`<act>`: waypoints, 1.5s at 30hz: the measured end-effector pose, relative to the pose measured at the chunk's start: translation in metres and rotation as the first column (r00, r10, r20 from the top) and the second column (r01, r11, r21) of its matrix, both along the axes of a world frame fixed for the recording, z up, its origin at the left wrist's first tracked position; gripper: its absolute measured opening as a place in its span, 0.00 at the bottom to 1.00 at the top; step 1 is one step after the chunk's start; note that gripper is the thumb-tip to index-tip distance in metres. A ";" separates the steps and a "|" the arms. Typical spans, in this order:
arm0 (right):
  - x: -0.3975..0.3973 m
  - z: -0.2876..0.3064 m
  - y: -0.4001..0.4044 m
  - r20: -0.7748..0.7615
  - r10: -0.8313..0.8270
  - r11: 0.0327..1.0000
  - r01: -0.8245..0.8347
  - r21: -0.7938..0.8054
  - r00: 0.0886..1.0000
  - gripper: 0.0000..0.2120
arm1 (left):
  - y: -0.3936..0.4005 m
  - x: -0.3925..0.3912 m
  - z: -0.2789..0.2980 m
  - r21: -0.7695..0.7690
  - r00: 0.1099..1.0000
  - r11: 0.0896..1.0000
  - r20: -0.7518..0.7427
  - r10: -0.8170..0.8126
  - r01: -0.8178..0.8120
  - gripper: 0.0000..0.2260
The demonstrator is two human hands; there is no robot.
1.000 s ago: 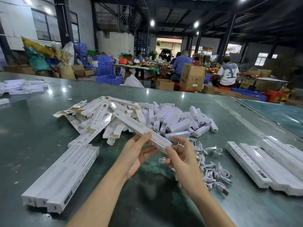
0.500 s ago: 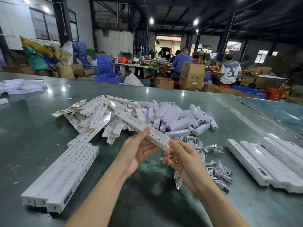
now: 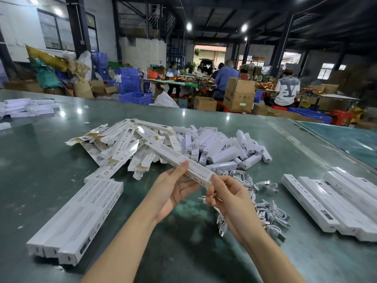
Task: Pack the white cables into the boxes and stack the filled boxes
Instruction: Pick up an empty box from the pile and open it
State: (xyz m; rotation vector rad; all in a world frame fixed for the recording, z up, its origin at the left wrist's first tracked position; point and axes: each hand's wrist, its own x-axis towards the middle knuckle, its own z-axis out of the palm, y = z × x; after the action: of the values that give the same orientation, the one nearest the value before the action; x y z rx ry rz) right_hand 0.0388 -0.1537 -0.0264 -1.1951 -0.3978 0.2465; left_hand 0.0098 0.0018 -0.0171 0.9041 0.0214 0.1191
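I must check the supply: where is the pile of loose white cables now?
In the head view the cables lie on the table right of centre, just beyond the right hand, between it and the row of long boxes further right.

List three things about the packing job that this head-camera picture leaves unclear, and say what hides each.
1. Whether the long box held in both hands already contains a cable: its walls are closed to the head view.
2. How the right hand grips the cable hanging below it: the hand's back hides its fingers.
3. The extent of the boxes at right: cut off by the frame edge.
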 end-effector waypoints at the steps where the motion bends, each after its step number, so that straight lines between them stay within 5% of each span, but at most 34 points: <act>1: 0.000 -0.001 0.000 0.004 -0.002 1.000 0.002 0.005 1.000 0.23 | 0.000 0.000 0.000 0.009 1.000 1.000 0.005 0.008 -0.008 0.26; 9: 0.003 -0.003 -0.003 -0.025 0.039 0.999 -0.038 0.027 0.999 0.17 | -0.005 0.001 0.001 0.125 0.995 0.987 0.027 0.096 -0.099 0.23; 12: 0.002 0.000 -0.005 -0.019 0.024 1.000 -0.024 -0.005 1.000 0.17 | -0.012 0.000 0.002 0.350 0.952 0.886 0.094 0.290 -0.304 0.20; 14: 0.002 0.001 -0.006 0.136 -0.086 0.977 0.110 -0.182 0.987 0.15 | -0.013 -0.001 0.001 0.537 0.802 0.611 0.255 0.540 -0.582 0.14; 17: 0.001 0.000 -0.007 0.452 -0.231 0.890 0.375 -0.260 0.862 0.27 | -0.004 -0.001 0.000 0.612 0.419 -0.034 0.579 0.699 -0.790 0.17; 19: 0.001 0.001 -0.008 0.557 -0.273 0.888 0.428 -0.169 0.785 0.36 | 0.001 0.000 -0.004 0.624 0.358 -0.211 0.656 0.665 -0.752 0.23; 21: 0.003 0.002 -0.010 0.677 -0.275 0.855 0.496 -0.152 0.683 0.42 | 0.002 0.000 -0.008 0.651 0.401 -0.255 0.681 0.613 -0.715 0.25; 25: 0.006 -0.001 -0.012 0.835 -0.118 0.714 0.630 -0.305 0.538 0.36 | 0.001 0.002 -0.012 0.657 0.499 -0.216 0.711 0.496 -0.722 0.24; 30: 0.010 -0.005 -0.017 0.789 -0.135 0.702 0.619 -0.350 0.600 0.20 | -0.002 0.002 -0.013 0.670 0.554 -0.143 0.699 0.452 -0.729 0.25; 35: 0.007 -0.003 -0.015 0.803 -0.200 0.660 0.683 -0.313 0.561 0.14 | -0.009 0.002 -0.014 0.675 0.504 -0.096 0.630 0.591 -0.731 0.33; 36: 0.007 -0.002 -0.015 0.800 -0.244 0.651 0.704 -0.284 0.548 0.13 | -0.011 0.002 -0.013 0.680 0.529 -0.008 0.578 0.621 -0.733 0.36; 40: 0.009 0.002 -0.018 0.762 -0.362 0.662 0.724 -0.196 0.537 0.12 | -0.019 0.001 -0.006 0.489 0.846 0.703 0.170 0.505 -0.517 0.21; 41: 0.008 0.003 -0.018 0.772 -0.351 0.649 0.732 -0.207 0.529 0.13 | -0.020 0.002 -0.006 0.416 0.902 0.808 0.083 0.423 -0.417 0.25; 45: 0.004 0.000 -0.016 0.871 -0.103 0.615 0.719 -0.325 0.481 0.18 | -0.025 0.005 -0.013 0.477 0.972 0.856 -0.017 0.233 -0.197 0.31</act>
State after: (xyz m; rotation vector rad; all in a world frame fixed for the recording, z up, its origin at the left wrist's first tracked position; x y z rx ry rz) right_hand 0.0430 -0.1698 -0.0262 -2.0892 -0.7897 -0.7595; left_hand 0.0151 -0.0231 -0.0300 1.3980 0.1707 0.3096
